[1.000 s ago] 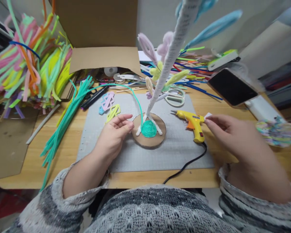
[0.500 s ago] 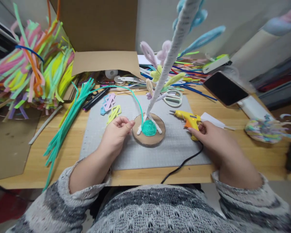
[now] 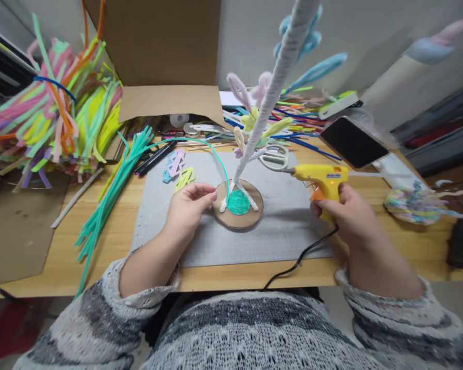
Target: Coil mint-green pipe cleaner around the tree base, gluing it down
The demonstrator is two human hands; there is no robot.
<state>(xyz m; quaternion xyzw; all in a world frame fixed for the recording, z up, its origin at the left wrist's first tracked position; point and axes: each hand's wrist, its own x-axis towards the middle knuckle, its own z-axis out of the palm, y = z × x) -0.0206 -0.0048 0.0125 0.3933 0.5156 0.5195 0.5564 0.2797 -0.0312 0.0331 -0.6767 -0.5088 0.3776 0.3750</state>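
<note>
In the head view, the right hand (image 3: 349, 213) holds the glue gun (image 3: 322, 177) by its handle, with the tip (image 3: 288, 170) toward the white stem (image 3: 260, 121). The left hand (image 3: 189, 209), nearly closed, is at the edge of the round base (image 3: 241, 222) (I can't tell if it pinches it). The base sits on the mat (image 3: 281, 231), with a green coil (image 3: 238, 202) on top. A hot tip could burn the left hand by swinging too close, and a bump could knock the stem over.

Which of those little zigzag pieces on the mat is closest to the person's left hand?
The yellow piece, just beyond the left hand; the pink piece and blue piece lie farther away, bunched together.
</note>
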